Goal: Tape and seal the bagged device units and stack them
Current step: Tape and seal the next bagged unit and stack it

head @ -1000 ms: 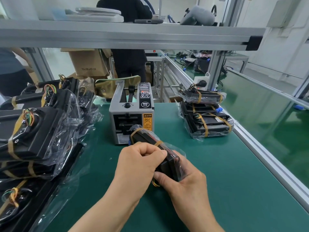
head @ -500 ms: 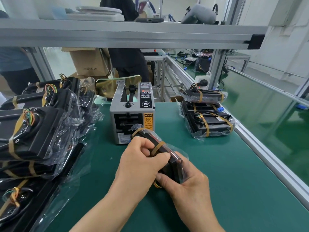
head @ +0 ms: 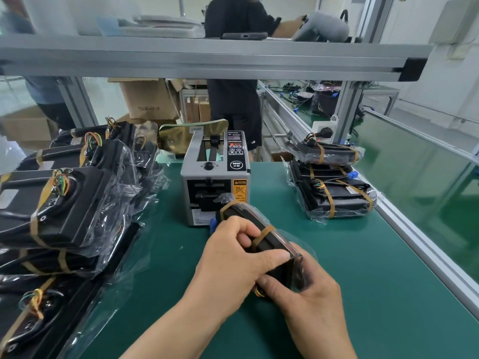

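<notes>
Holding one bagged unit (head: 273,240) in both hands, the person keeps it just in front of the tape dispenser (head: 215,182), over the green mat (head: 363,268). Whether it touches the mat, cannot tell.

Left hand (head: 233,257): gripping the unit from above, fingers curled over its top, thumb lying along the near edge on the clear bag.

Right hand (head: 308,299): gripping the near end from below, thumb against the side, fingers curled under and mostly hidden.

The unit is black and sits tilted, with its far end almost at the dispenser's front face. A brown tape band (head: 261,235) crosses its middle and another wraps the far end. A loose flap of bag sticks out on the side away from the dispenser. A blue part shows low at the far end, close to the dispenser's base.

Stack of taped units (head: 334,193): right of the dispenser and well apart from it, several high, with brown bands across them, near the bench's metal edge.

Pile of bagged units (head: 64,203): left of the dispenser, larger and messy, coloured wires visible, bags crumpled.

Brown tape roll (head: 186,136): behind the dispenser's top, to its left.

A metal rail (head: 207,58) runs across above the dispenser. Behind the dispenser are a standing person in dark clothes (head: 233,99) and a cardboard box (head: 149,99).
</notes>
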A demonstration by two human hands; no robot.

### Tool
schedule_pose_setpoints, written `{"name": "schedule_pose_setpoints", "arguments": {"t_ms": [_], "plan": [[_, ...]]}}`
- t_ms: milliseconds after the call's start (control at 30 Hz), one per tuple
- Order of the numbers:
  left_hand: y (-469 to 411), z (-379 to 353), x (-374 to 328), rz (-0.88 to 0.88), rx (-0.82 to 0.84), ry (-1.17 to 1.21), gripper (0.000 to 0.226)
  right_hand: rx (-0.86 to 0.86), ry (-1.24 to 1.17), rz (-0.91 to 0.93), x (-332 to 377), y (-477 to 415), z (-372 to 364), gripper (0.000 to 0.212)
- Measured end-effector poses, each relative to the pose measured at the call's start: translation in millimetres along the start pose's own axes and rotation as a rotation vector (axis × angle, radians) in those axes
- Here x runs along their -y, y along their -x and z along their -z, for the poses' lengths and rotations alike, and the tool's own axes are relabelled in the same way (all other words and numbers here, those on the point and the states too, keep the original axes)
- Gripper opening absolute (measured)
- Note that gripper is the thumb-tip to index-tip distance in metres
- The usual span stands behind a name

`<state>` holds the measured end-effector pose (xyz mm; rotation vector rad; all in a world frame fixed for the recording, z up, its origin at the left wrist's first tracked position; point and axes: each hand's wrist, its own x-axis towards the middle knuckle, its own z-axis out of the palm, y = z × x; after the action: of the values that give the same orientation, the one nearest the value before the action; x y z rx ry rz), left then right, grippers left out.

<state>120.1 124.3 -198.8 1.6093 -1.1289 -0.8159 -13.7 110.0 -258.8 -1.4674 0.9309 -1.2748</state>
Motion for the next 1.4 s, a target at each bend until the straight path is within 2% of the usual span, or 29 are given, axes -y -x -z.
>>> {"name": "schedule_pose_setpoints", "arguments": {"t_ms": [100, 200, 300, 400, 467, 533, 633, 733, 833, 1000, 1067, 1167, 1367, 1400], "plan": [[-6, 3, 1, -0.001, 0.003, 0.099, 0.04, -0.023, 0.016, -0.002, -3, -1, 4, 0.058], [-25, 17, 8, -0.001, -0.144, 0.212, 0.017, -0.047, 0.068, -0.01, -8, -2, 5, 0.061], [-50, 37, 12, -0.101, -0.272, 0.017, 0.01, -0.064, 0.097, -0.024, -12, -3, 7, 0.068], [-63, 50, 9, -0.351, -0.149, -0.384, 0.03, -0.037, 0.126, -0.025, -12, -7, 15, 0.073], [-69, 55, 5, -0.528, -0.026, -0.537, 0.032, -0.007, 0.13, -0.033, -10, -9, 22, 0.072], [-74, 58, 0, -0.607, 0.097, -0.58, 0.023, 0.015, 0.137, -0.047, -8, -11, 28, 0.072], [-82, 61, -7, -0.606, 0.203, -0.53, 0.016, 0.034, 0.14, -0.057, -6, -11, 33, 0.07], [-87, 64, -12, -0.583, 0.25, -0.493, 0.012, 0.049, 0.142, -0.058, -3, -11, 33, 0.07], [-92, 66, -17, -0.607, 0.295, -0.562, 0.009, 0.068, 0.13, -0.044, 1, -12, 32, 0.072], [-91, 63, -32, -0.859, 0.283, -1.082, 0.018, 0.072, 0.106, -0.048, 3, -12, 32, 0.064], [-88, 60, -33, -0.911, 0.236, -1.183, 0.021, 0.075, 0.104, -0.047, 4, -12, 32, 0.064], [-87, 57, -33, -0.841, 0.22, -1.219, 0.024, 0.086, 0.102, -0.039, 7, -13, 29, 0.066], [-94, 51, -42, -0.492, 0.266, -1.138, 0.014, 0.181, 0.106, 0.003, 17, -12, 28, 0.066], [-94, 51, -39, -0.429, 0.269, -1.06, 0.014, 0.195, 0.132, 0.011, 17, -10, 28, 0.065]]}}
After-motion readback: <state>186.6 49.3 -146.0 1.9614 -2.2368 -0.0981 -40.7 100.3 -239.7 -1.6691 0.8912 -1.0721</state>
